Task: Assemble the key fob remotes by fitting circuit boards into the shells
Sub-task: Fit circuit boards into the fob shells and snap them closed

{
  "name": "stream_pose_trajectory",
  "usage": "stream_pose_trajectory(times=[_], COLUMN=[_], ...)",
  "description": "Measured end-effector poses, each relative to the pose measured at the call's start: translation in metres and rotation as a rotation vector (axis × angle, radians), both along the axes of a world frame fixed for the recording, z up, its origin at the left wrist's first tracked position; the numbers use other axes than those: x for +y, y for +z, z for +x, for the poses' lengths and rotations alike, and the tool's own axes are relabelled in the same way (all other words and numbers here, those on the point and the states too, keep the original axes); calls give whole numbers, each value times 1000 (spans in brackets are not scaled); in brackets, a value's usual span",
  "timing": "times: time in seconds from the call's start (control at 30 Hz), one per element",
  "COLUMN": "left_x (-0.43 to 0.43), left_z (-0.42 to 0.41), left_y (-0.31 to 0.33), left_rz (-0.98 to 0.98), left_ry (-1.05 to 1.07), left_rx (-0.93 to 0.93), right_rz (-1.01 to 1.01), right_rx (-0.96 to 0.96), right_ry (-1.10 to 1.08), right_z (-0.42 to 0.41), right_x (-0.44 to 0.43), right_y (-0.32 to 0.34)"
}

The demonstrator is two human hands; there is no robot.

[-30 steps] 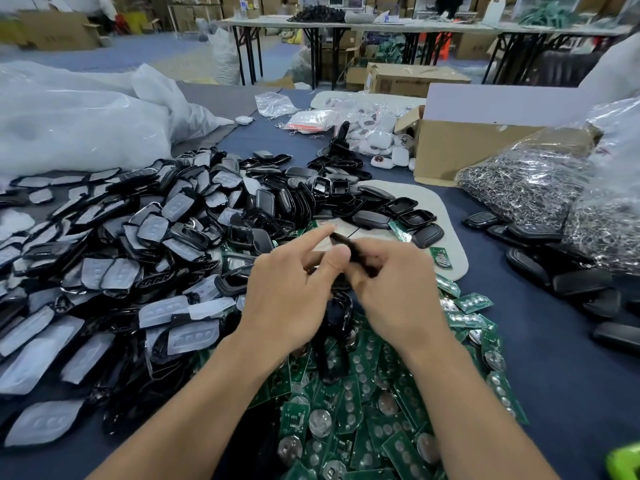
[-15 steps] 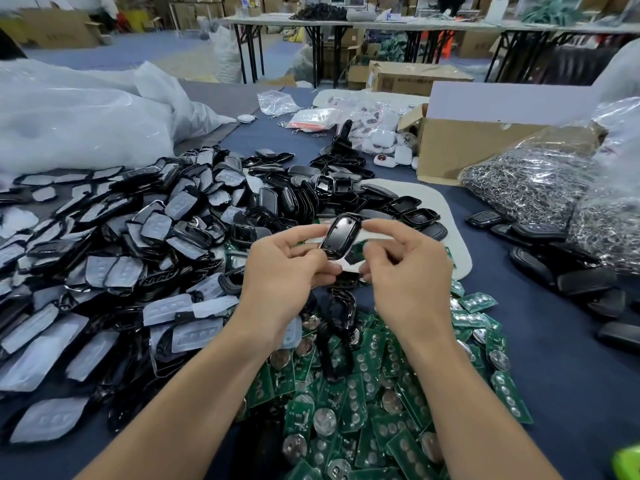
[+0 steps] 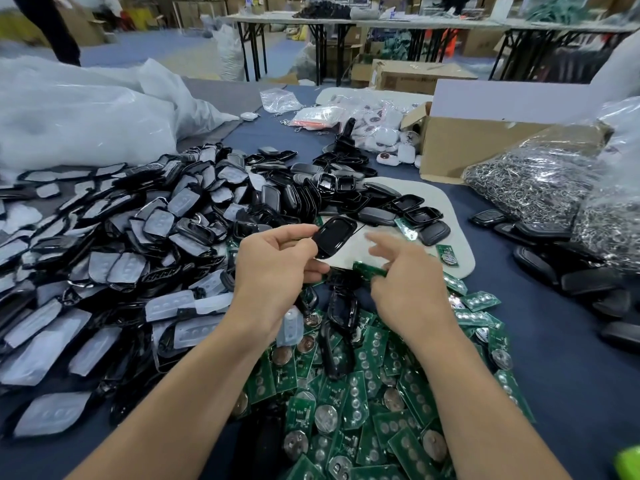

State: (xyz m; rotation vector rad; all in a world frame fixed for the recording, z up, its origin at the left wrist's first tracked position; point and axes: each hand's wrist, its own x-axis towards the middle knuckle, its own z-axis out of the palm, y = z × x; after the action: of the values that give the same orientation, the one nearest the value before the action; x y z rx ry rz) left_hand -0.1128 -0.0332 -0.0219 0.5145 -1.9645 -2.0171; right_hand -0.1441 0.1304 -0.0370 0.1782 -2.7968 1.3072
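My left hand [image 3: 277,268] pinches a glossy black shell half [image 3: 334,237] by its lower end, hollow side toward me, above the table. My right hand [image 3: 405,275] is just to its right and slightly lower, with a green circuit board [image 3: 369,270] between thumb and lower fingers; its index finger is raised and blurred. A heap of green circuit boards [image 3: 363,393] with round coin cells lies under my forearms. A large pile of black shells with grey button pads [image 3: 121,244] fills the left side.
A white mat [image 3: 450,244] beyond my hands carries more black shell halves [image 3: 408,209]. Closed black fobs [image 3: 571,268] lie at right, beside bags of metal key rings [image 3: 540,181]. A cardboard box [image 3: 460,147] and white plastic bags [image 3: 79,116] stand farther back.
Both hands held the shell together earlier. My right hand has let go of it, dropped lower right and now has a green board; the left hand keeps the shell.
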Motion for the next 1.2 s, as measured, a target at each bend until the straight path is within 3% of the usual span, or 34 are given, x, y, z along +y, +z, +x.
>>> stream_pose_trajectory(times=[0.07,0.2,0.5,0.93,1.2], left_x=[0,-2,-1,0,1], left_z=[-1,-2,-3,-2,-2], left_y=[-1,-4,-9,-12,-11], left_rz=[-6,-12,-56,-184,-240], left_ry=[5,-2,-54,-132,-192], left_rx=[3,11,28,-19,-24], right_rz=[19,-157,-563,-578,-569], right_rx=[19,148,-28,-46,126], right_ry=[-1,-56,1,42,-36], right_z=[0,1,2,6,5], right_x=[-2,-3,-5,-1,-3], right_y=[-1,4,5,2,1])
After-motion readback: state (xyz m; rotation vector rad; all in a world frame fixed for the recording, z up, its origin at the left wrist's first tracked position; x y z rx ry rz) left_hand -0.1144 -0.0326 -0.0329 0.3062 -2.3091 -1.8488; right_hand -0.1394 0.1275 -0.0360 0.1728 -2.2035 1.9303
